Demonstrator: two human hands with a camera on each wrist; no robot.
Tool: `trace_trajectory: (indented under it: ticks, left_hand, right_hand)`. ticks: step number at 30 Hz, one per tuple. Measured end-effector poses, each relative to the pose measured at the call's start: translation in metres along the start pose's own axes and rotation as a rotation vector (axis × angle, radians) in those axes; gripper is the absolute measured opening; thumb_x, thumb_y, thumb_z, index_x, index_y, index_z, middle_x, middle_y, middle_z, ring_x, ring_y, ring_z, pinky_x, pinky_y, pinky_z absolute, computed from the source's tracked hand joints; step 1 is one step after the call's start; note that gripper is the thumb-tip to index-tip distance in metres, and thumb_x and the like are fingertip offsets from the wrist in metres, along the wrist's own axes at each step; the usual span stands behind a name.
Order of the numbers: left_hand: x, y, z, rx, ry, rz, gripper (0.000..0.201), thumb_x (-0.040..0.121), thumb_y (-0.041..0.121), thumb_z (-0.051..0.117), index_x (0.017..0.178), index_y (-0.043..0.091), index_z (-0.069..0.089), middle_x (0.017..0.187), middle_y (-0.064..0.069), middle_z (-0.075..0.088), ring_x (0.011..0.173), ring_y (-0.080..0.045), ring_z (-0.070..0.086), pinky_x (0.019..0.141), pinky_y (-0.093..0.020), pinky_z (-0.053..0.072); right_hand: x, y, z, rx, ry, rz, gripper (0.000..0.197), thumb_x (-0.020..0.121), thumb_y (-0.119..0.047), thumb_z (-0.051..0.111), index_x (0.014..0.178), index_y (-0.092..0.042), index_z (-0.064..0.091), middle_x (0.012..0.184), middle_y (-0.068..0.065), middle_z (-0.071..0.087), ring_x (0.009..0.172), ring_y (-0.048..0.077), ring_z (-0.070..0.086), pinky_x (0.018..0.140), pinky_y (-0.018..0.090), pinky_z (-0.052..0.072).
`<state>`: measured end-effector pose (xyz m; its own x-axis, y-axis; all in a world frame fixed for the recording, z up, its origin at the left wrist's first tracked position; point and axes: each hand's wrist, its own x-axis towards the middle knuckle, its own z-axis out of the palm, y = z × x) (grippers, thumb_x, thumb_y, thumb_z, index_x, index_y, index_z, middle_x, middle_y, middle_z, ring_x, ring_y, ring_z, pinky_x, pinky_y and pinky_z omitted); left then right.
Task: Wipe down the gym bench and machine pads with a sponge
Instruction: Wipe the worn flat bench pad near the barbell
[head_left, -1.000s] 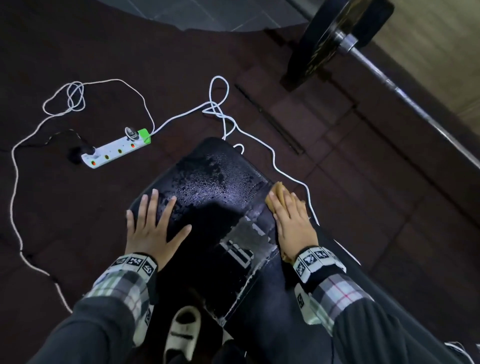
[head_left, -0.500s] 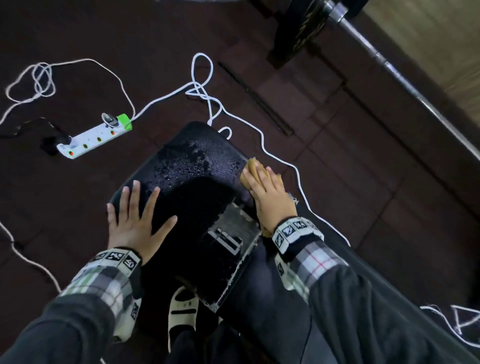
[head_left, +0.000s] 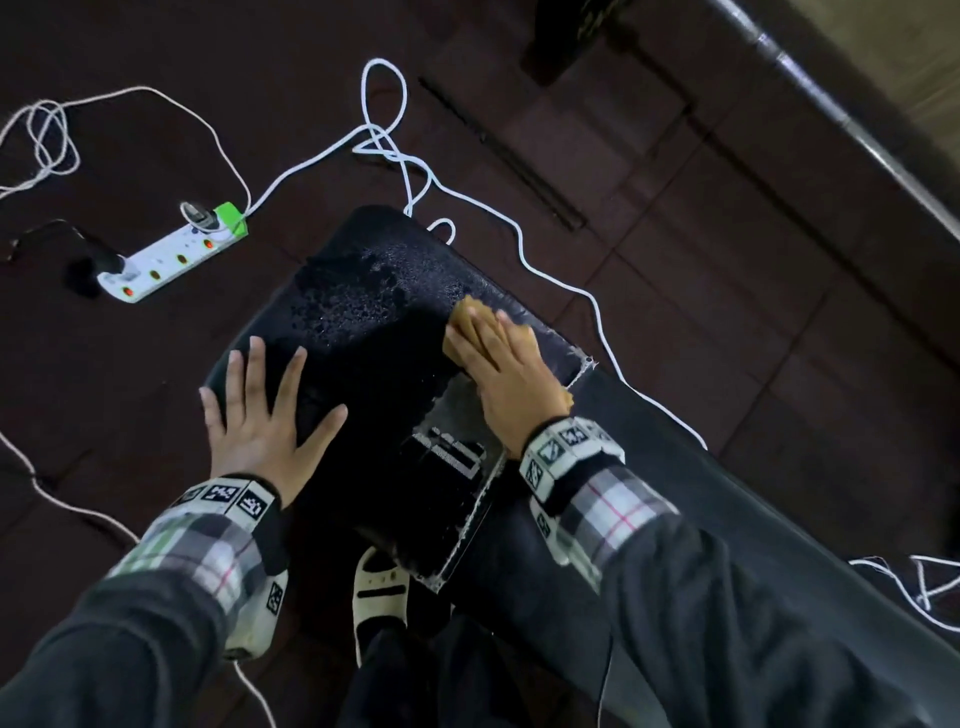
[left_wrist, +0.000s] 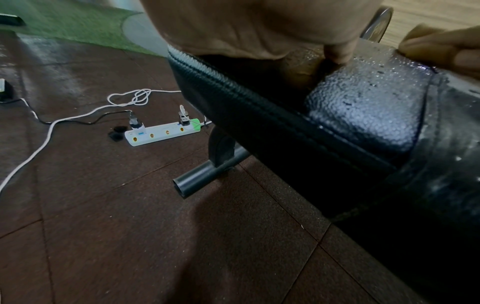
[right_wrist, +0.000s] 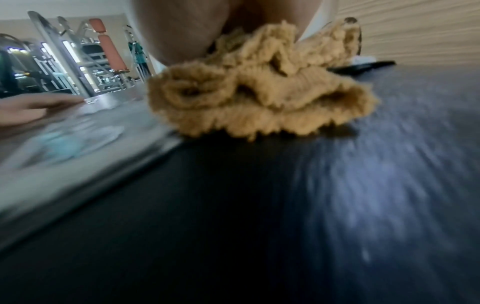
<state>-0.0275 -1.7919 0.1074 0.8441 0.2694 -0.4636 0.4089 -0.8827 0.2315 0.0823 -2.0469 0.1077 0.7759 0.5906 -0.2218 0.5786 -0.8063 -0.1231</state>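
The black bench pad (head_left: 363, 291) is beaded with water at its far end. My right hand (head_left: 498, 364) lies flat on a tan sponge (head_left: 465, 317), fingers straight, pressing it onto the pad's right side. In the right wrist view the sponge (right_wrist: 259, 98) is bunched under my palm on the blurred black pad (right_wrist: 285, 205). My left hand (head_left: 260, 400) rests spread and flat on the pad's left edge, holding nothing. The left wrist view shows the wet pad (left_wrist: 363, 107) and its stitched side.
A white power strip (head_left: 171, 254) and looping white cable (head_left: 405, 171) lie on the dark floor tiles to the left and beyond the bench. A barbell bar (head_left: 831, 98) crosses the top right. My sandalled foot (head_left: 379, 592) stands under the bench, near its steel foot tube (left_wrist: 202, 176).
My right hand has slid the sponge from the pad's right edge leftward, onto the wet top. The left hand has stayed flat in place.
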Motion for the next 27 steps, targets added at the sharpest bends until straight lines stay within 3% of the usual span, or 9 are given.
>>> trace_trajectory:
  ticks: [4,8,11,14,20,23,27]
  left_hand:
    - [0.001,-0.003,0.001,-0.005,-0.005,0.005,0.088,0.076,0.085,0.006,0.151,0.04,-0.006,0.157,0.008,-0.028,0.141,-0.008,-0.031,0.115,-0.044,-0.016]
    - [0.001,-0.004,0.001,-0.022,-0.01,0.019,0.087,0.077,0.085,0.008,0.151,0.041,-0.008,0.153,0.012,-0.033,0.137,-0.005,-0.035,0.115,-0.043,-0.018]
    - [0.0,-0.003,0.0,-0.035,-0.02,0.018,0.086,0.077,0.084,0.009,0.15,0.043,-0.008,0.149,0.015,-0.037,0.137,-0.004,-0.036,0.114,-0.042,-0.019]
    - [0.001,-0.003,-0.001,-0.026,-0.031,0.017,0.085,0.077,0.084,0.008,0.149,0.043,-0.01,0.146,0.017,-0.04,0.136,-0.004,-0.038,0.113,-0.041,-0.021]
    - [0.001,-0.001,-0.001,-0.022,-0.049,0.012,0.087,0.075,0.085,0.006,0.149,0.044,-0.01,0.145,0.017,-0.042,0.134,-0.003,-0.04,0.111,-0.038,-0.025]
    - [0.002,-0.003,-0.002,-0.011,-0.058,0.014,0.087,0.074,0.086,0.004,0.147,0.044,-0.016,0.144,0.016,-0.044,0.133,-0.003,-0.042,0.112,-0.039,-0.023]
    - [0.002,-0.003,-0.001,0.008,-0.058,-0.009,0.085,0.08,0.086,0.012,0.148,0.043,-0.014,0.147,0.014,-0.041,0.135,-0.004,-0.039,0.114,-0.042,-0.02]
  right_hand:
    - [0.014,0.018,-0.011,0.055,0.031,0.142,0.071,0.085,-0.008,0.05,0.148,-0.02,0.021,0.153,0.008,0.024,0.139,0.037,0.023,0.113,0.049,0.018]
    - [-0.022,0.021,0.001,0.072,0.144,0.263,0.072,0.084,-0.004,0.058,0.146,-0.018,0.026,0.15,0.01,0.03,0.136,0.038,0.029,0.112,0.047,0.02]
    - [-0.061,0.009,0.013,0.097,0.142,0.233,0.077,0.08,0.002,0.055,0.146,-0.021,0.024,0.153,0.007,0.024,0.139,0.036,0.023,0.114,0.045,0.013]
    - [-0.079,0.003,0.014,0.075,0.128,0.209,0.073,0.079,0.002,0.053,0.145,-0.019,0.029,0.153,0.007,0.026,0.139,0.036,0.024,0.114,0.045,0.015]
    - [-0.04,-0.005,0.003,0.063,0.087,0.274,0.077,0.078,-0.004,0.059,0.146,-0.021,0.028,0.152,0.006,0.028,0.139,0.036,0.025,0.113,0.049,0.019]
    - [-0.019,-0.026,0.0,0.028,0.02,0.216,0.078,0.077,-0.013,0.058,0.147,-0.022,0.025,0.152,0.006,0.028,0.139,0.037,0.023,0.113,0.054,0.018]
    - [-0.034,-0.055,0.006,0.14,0.02,0.048,0.079,0.077,-0.008,0.054,0.147,-0.028,0.023,0.154,0.002,0.023,0.143,0.034,0.013,0.114,0.051,0.005]
